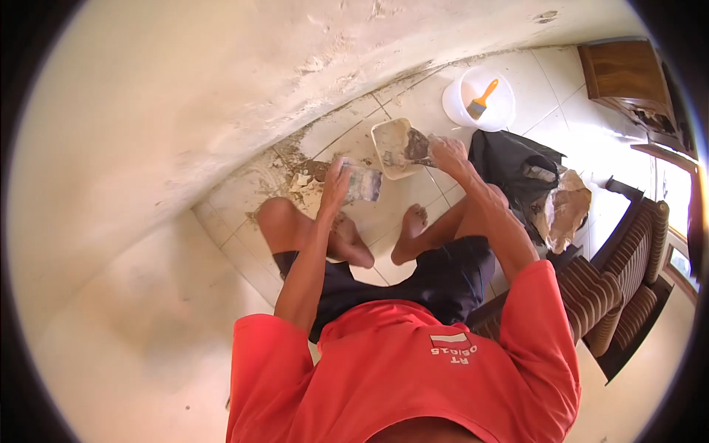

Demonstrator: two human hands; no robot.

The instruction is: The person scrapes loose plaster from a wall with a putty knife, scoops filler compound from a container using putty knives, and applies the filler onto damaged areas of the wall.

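My left hand [335, 183] is closed on a flat, smeared rectangular putty blade [364, 184], held above the tiled floor. To its right, my right hand [448, 153] grips a putty knife [419, 145] whose dark, coated blade is over the pale rectangular tub [389, 137]. The handle is mostly hidden by my fingers. Whitish filler residue lines the tub and coats my right fingers. Crumbled debris [306, 182] lies on the floor beside my left hand.
Ahead stands a white bucket [501, 111] with an orange-handled paintbrush [483, 100] in it. A black plastic bag [509, 159] and torn brown paper sack [567, 207] lie right of my knee. A patchy wall [199, 111] curves along the left; a striped armchair [598, 288] stands right.
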